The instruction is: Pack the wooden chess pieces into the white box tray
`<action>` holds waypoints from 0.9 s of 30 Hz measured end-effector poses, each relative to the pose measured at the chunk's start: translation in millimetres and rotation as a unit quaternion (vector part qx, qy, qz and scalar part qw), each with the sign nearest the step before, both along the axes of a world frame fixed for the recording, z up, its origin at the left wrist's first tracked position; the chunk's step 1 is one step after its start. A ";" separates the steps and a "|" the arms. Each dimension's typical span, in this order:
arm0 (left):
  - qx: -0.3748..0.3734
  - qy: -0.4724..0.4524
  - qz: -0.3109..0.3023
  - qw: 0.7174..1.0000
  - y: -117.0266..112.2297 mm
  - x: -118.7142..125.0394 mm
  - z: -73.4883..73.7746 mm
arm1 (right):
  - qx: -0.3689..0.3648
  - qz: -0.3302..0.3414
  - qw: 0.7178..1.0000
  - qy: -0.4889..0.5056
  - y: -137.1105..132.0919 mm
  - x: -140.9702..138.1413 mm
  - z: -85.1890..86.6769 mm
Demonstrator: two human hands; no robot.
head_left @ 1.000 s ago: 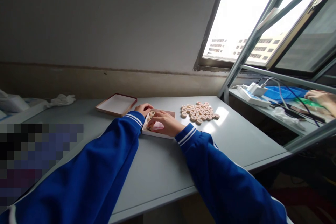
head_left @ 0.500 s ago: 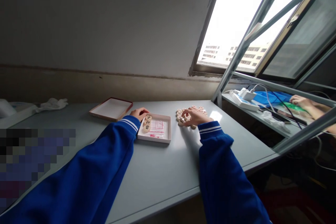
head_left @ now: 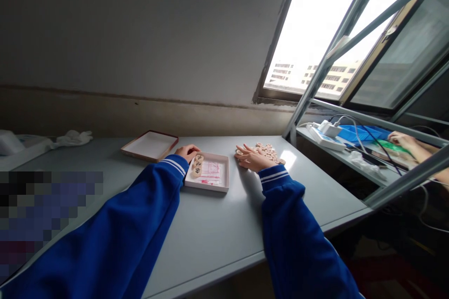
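My left hand is closed on the back left corner of a shallow white box. Along the box's left side lies a column of three round Chinese chess pieces, with dark characters facing up. A white paper with red lines covers part of the box floor. To the right of the box, my right hand lies over a cluster of loose chess pieces, its fingers spread. The hand hides some of these pieces. Whether anything is under its palm cannot be seen.
The upturned box lid lies on the grey table at the back left. Metal bed-frame bars rise at the right. Beyond them, a power strip and another person's hand are at a second desk.
My right hand has shifted slightly left, and its fingers have gone from curled to spread over the pieces. My left hand stays at the box, which still holds the same column of pieces.
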State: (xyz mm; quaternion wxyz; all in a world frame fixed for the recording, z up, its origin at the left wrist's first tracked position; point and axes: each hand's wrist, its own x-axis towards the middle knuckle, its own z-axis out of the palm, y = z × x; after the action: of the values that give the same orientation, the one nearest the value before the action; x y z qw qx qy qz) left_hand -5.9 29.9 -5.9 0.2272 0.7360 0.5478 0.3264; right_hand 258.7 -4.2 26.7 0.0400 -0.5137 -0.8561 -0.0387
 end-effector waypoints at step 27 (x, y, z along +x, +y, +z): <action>-0.016 0.025 0.007 1.000 -1.9 1.1 3.1 | 0.000 0.096 0.987 0.127 -30.3 -43.6 26.3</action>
State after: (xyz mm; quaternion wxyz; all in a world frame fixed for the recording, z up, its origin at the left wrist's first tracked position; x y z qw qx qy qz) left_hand -4.8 27.9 -2.8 0.2225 0.7363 0.5639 0.3006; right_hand 215.0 -34.5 53.0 0.1514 -0.4302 -0.8894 0.0311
